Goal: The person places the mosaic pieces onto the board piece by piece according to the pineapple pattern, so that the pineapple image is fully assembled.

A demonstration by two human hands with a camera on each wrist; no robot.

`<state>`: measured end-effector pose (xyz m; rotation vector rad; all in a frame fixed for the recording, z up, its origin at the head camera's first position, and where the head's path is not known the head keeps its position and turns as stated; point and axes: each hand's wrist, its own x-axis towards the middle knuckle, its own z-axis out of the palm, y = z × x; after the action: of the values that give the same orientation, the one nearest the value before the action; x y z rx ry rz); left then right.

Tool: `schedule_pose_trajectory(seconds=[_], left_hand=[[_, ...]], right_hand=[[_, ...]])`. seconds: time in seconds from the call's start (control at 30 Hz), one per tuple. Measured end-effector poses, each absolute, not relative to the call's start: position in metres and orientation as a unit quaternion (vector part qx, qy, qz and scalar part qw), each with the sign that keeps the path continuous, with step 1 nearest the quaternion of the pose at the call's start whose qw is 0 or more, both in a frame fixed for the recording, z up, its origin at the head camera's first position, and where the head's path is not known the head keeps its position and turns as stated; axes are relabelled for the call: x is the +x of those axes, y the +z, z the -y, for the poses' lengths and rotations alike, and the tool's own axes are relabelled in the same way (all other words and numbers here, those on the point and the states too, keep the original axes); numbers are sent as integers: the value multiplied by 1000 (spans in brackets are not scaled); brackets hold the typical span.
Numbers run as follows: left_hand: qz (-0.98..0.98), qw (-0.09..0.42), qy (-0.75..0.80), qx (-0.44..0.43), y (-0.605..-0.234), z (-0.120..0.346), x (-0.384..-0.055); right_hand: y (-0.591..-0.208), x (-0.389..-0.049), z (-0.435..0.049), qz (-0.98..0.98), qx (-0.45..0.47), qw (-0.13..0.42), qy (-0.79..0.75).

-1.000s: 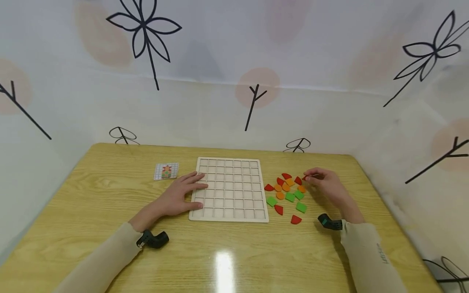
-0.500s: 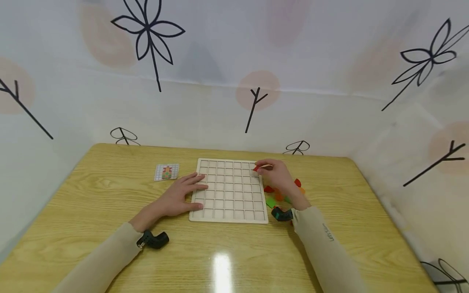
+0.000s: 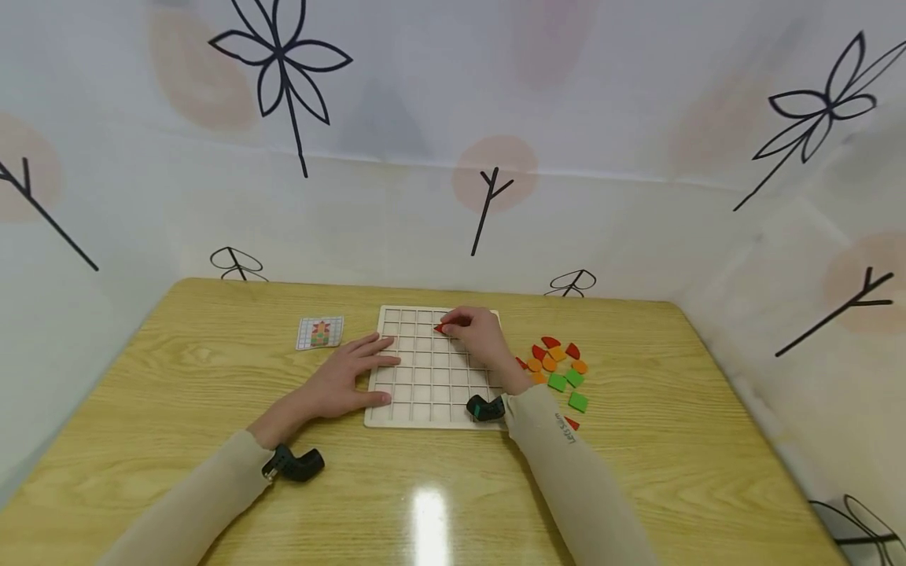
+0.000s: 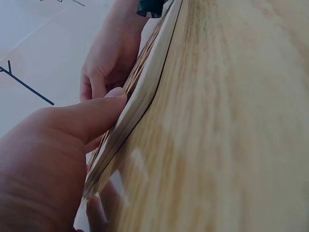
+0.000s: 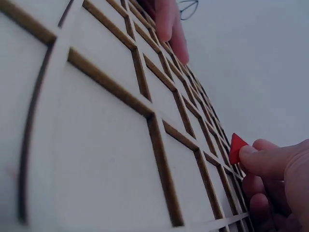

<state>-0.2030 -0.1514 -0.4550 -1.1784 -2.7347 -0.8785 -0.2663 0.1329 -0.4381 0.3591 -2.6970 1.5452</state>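
A pale wooden grid board lies on the table, its square cells divided by raised strips. My left hand rests on the board's left edge with fingers spread; in the left wrist view the thumb lies over the rim. Over the upper middle cells, my right hand pinches a red quarter-circle tile between thumb and fingers. The right wrist view shows that red tile with its pointed corner up, close over the grid.
Right of the board lie several loose tiles: red quarter circles, orange round ones, an orange square and green squares. My right forearm partly covers them. A small pattern card lies left of the board. A printed cloth hangs behind the table.
My right hand has picked up a red tile from the loose pile and carried it left over the board's upper middle. The left hand has stayed in place.
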Motion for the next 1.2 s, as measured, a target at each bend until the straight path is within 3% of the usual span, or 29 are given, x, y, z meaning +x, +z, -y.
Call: schedule_pose_trajectory(seconds=[1.2], left_hand=[[880,28,-290,-374,-458,155,-202]], right_hand=[[-443,-264,-125,883,115,2,456]])
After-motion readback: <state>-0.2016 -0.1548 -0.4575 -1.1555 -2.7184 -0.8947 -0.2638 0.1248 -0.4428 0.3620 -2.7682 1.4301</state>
